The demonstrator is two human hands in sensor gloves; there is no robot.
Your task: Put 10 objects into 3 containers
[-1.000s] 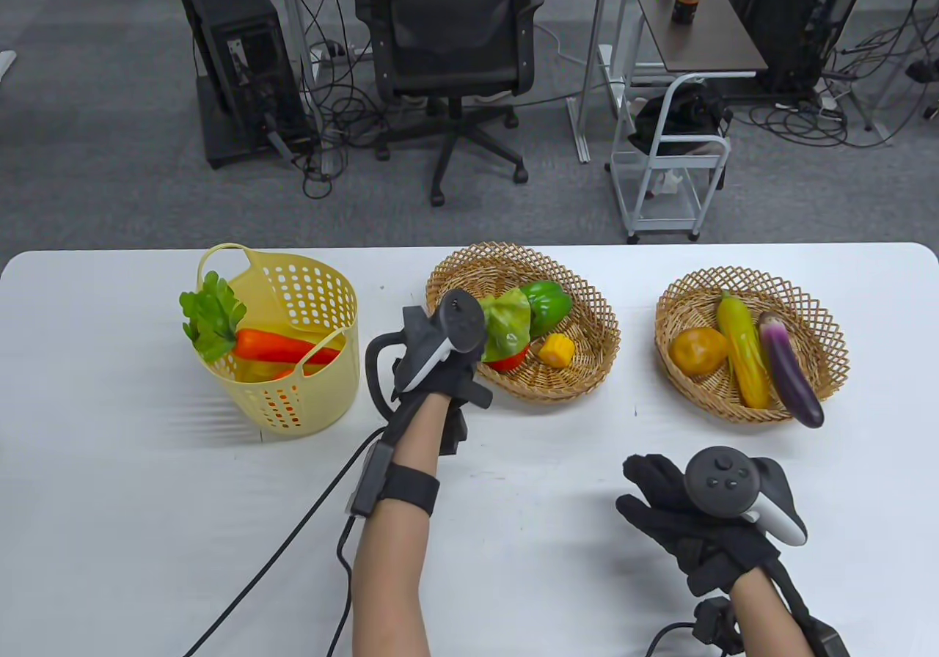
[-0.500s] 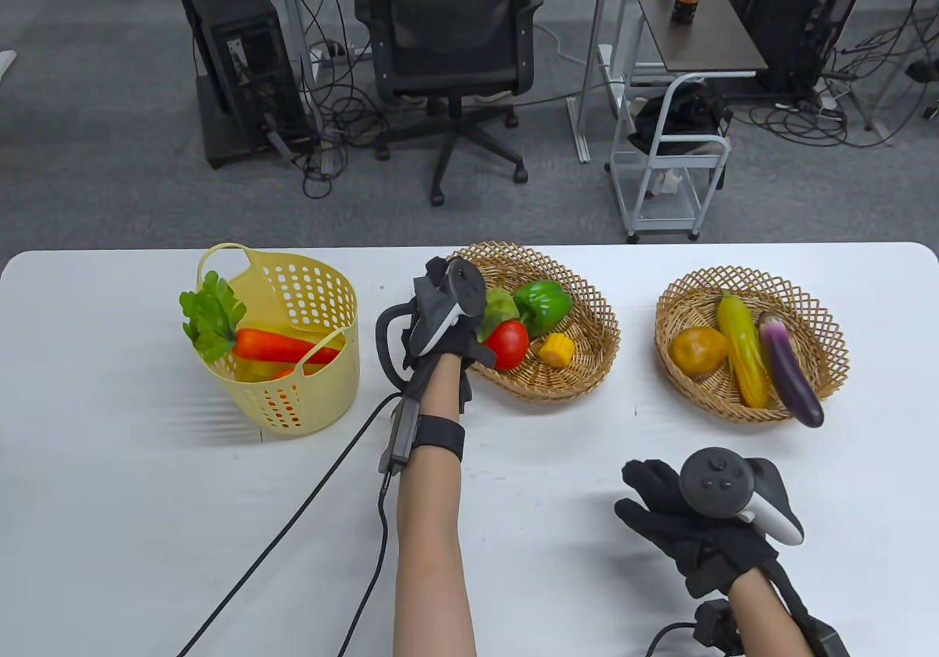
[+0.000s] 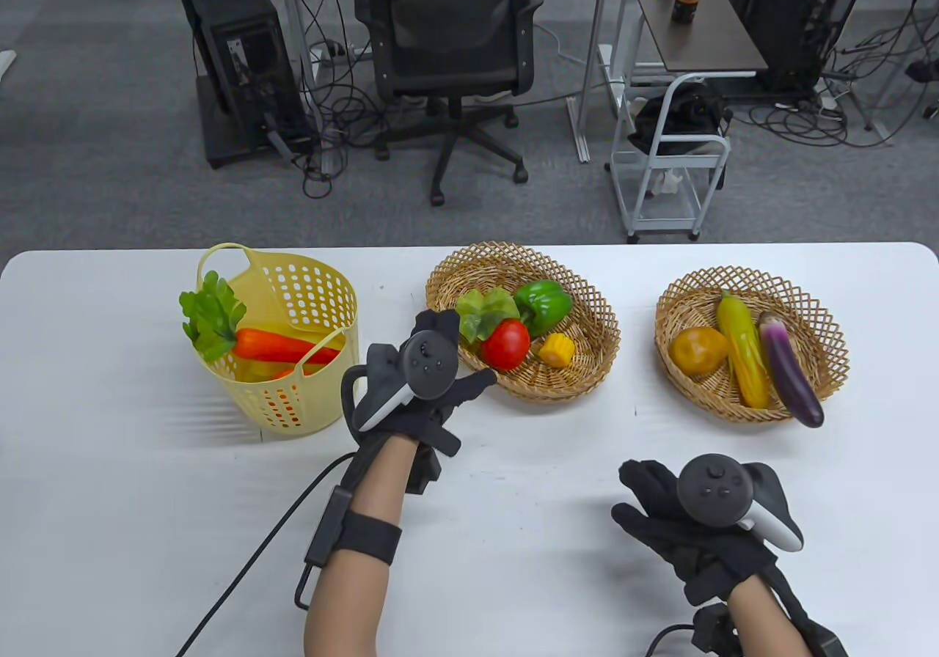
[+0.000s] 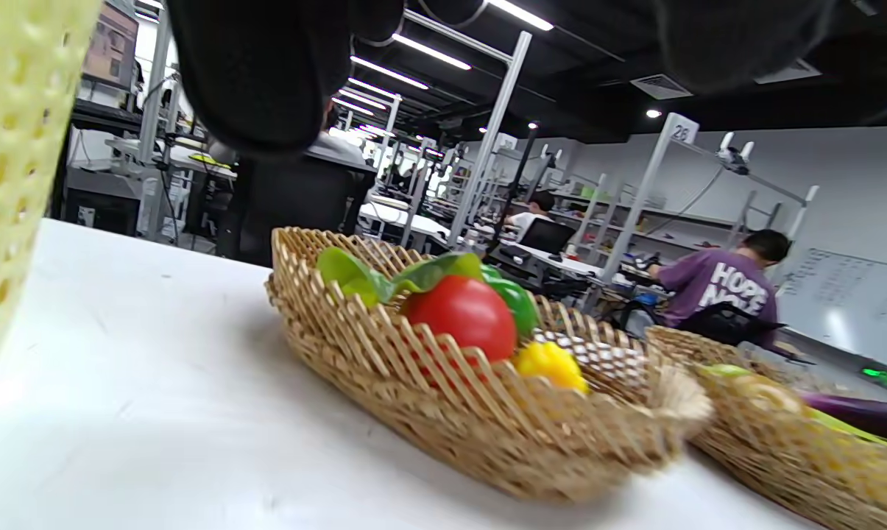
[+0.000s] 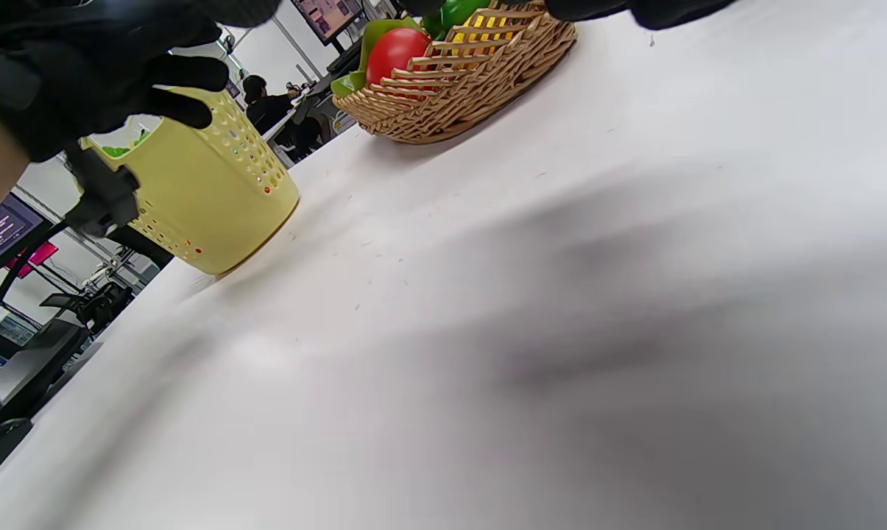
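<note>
The middle wicker basket (image 3: 579, 378) holds a lettuce leaf (image 3: 484, 312), a red tomato (image 3: 506, 343), a green pepper (image 3: 543, 303) and a yellow corn piece (image 3: 557, 350). My left hand (image 3: 458, 387) hovers just in front of the basket's left rim, fingers spread, holding nothing. The left wrist view shows the basket (image 4: 443, 419) and tomato (image 4: 461, 316) close ahead. My right hand (image 3: 645, 499) rests open and empty on the table near the front. The yellow plastic basket (image 3: 293, 393) holds a carrot (image 3: 282, 347). The right wicker basket (image 3: 829, 342) holds an orange fruit (image 3: 697, 351), a corn cob (image 3: 742, 349) and an eggplant (image 3: 788, 378).
The white table (image 3: 110, 503) carries the three containers in a row along its far half. A cable (image 3: 242, 584) trails from my left wrist to the front edge. Beyond the table stand an office chair (image 3: 447, 41) and a white cart (image 3: 671, 166).
My left hand let go of the lettuce leaf in the middle basket and drew back toward me and left. The leaf now lies beside the tomato. My right hand barely moved.
</note>
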